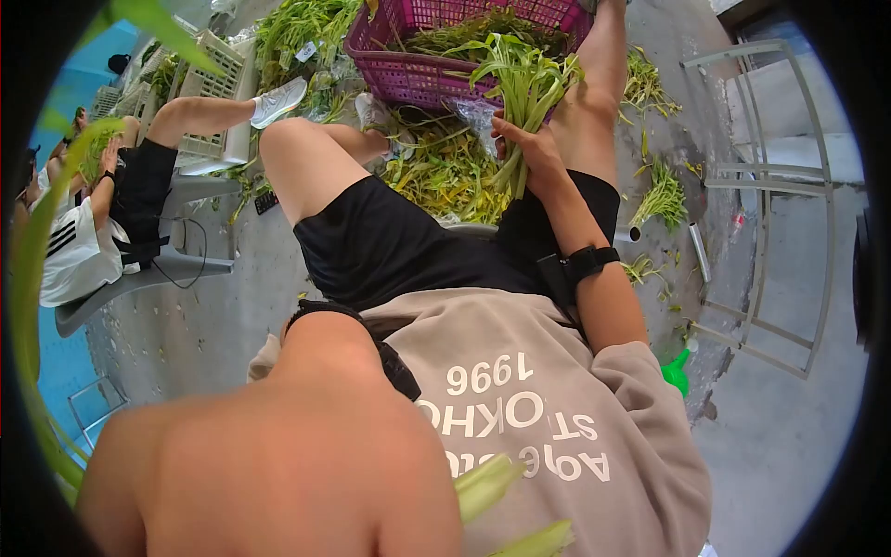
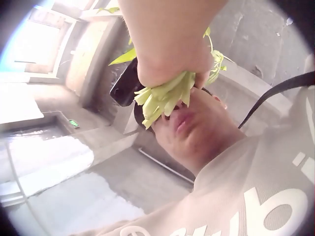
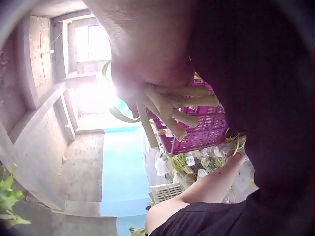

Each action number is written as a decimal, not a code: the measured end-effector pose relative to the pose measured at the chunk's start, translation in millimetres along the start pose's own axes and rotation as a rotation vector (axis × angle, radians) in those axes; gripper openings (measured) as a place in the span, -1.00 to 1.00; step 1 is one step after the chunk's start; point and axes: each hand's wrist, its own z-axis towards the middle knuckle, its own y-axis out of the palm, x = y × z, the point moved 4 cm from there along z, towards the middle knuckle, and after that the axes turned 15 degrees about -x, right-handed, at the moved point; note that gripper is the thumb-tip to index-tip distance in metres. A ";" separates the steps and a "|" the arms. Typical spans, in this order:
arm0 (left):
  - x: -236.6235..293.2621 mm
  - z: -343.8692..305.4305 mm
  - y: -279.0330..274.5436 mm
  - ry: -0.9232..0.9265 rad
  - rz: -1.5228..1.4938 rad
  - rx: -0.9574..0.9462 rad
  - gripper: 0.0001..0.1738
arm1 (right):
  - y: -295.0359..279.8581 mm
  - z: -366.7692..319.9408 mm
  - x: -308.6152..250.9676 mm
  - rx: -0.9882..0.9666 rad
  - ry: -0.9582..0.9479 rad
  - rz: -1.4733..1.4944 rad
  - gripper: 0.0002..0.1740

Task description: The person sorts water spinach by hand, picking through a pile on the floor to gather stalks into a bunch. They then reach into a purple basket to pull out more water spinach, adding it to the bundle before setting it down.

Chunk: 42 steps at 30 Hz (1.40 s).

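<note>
My left hand [image 1: 288,464] is raised close to the head camera and looks large and blurred. It grips a bunch of water spinach, whose pale cut stems [image 2: 167,96] stick out below the fist in the left wrist view; long leaves hang at the left edge of the head view. Over my thigh, my right hand [image 1: 538,153] holds another bunch of water spinach [image 1: 529,84] by its stems, leaves pointing toward the basket. In the right wrist view its thick stem ends [image 3: 167,115] fan out from under the hand [image 3: 147,69].
A purple plastic basket [image 1: 408,79] with greens stands ahead between my feet. Yellowed leaves [image 1: 445,181] are heaped before it. More greens [image 1: 661,195] lie on the floor at right, near a metal frame [image 1: 770,181]. Another person [image 1: 93,213] sits at left beside cream crates [image 1: 218,139].
</note>
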 end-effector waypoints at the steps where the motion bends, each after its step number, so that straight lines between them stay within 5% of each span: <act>1: 0.5 0.7 -5.8 -0.003 -0.023 -0.017 -0.93 | -0.5 0.6 0.6 0.001 0.002 0.002 -0.64; 11: 25.0 1.7 -26.2 -0.045 -0.263 -0.256 -0.77 | -0.2 0.3 2.8 0.023 0.031 0.015 -0.65; 13: 23.8 -7.0 -64.9 0.080 0.023 -0.428 -0.64 | 3.0 -1.0 0.5 0.024 -0.005 -0.005 -0.67; 14: 20.9 -26.3 -91.0 0.107 0.135 -0.383 -0.56 | 3.1 -1.2 1.4 0.030 0.019 -0.006 -0.69; 15: 22.1 -47.2 -117.6 -0.057 0.187 -0.307 -0.59 | 2.5 -0.6 2.7 0.036 0.042 -0.008 -0.71; 16: 15.3 -65.2 -131.0 -0.108 0.465 0.147 -0.55 | 2.6 -0.7 3.3 0.045 0.055 -0.005 -0.73; 20: -15.5 -155.3 -226.4 -0.485 0.777 0.723 -0.68 | 1.5 1.9 7.2 0.023 0.023 -0.056 -0.74; 23: -40.9 -212.1 -257.6 -0.674 0.750 0.964 -0.75 | 2.9 -1.0 5.2 0.033 0.020 -0.115 -0.68; 29: -47.8 -221.9 -265.1 -0.634 0.569 1.116 -0.74 | 15.1 -3.7 -1.3 -0.065 0.019 -0.239 -0.70; 37: -41.3 -221.0 -267.9 -0.615 0.668 1.096 -0.78 | 16.1 -1.7 12.2 -0.215 0.100 -0.248 -0.64; 42: -54.9 -226.7 -276.3 -0.587 0.763 0.987 -0.65 | 25.5 3.6 10.4 -0.265 0.034 -0.543 -0.55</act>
